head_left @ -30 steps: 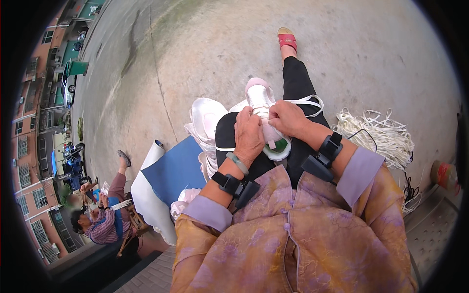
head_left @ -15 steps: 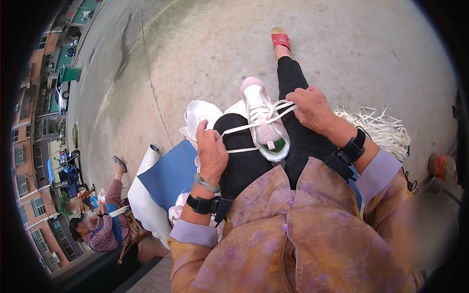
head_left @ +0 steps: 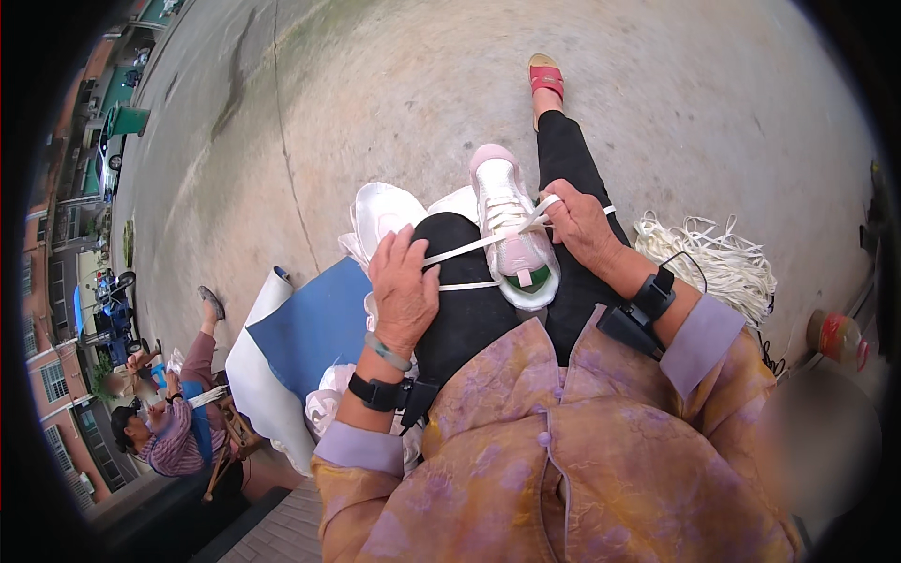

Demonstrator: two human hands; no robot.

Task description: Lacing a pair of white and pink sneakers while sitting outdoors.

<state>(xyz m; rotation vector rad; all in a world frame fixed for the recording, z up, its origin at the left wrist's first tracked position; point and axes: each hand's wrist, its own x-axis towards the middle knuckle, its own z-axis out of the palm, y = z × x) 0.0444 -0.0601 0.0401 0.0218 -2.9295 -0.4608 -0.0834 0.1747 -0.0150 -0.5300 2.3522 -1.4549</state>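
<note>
A white and pink sneaker (head_left: 511, 246) lies across my lap on black trousers, its toe pointing away from me and a green patch showing inside its opening. White shoelace is threaded through its upper rows. To the left of the shoe, my left hand (head_left: 402, 291) is closed on one lace end (head_left: 465, 250), which runs taut to the tongue. On the other side, my right hand (head_left: 580, 225) pinches a looped length of the same lace close to the shoe. Another strand of lace crosses my left thigh below the taut one.
A heap of loose white laces (head_left: 709, 267) lies right of my leg, with a red-banded jar (head_left: 838, 338) beyond it. White shoe pieces (head_left: 383, 211) and a blue sheet (head_left: 314, 310) are at my left. Farther left sits another person (head_left: 178, 441). Concrete ground (head_left: 394, 103) stretches ahead.
My right hand has come down and inward toward the shoe, and the lace in it bends into a tighter loop. My left hand's fingers have lifted and straightened somewhat.
</note>
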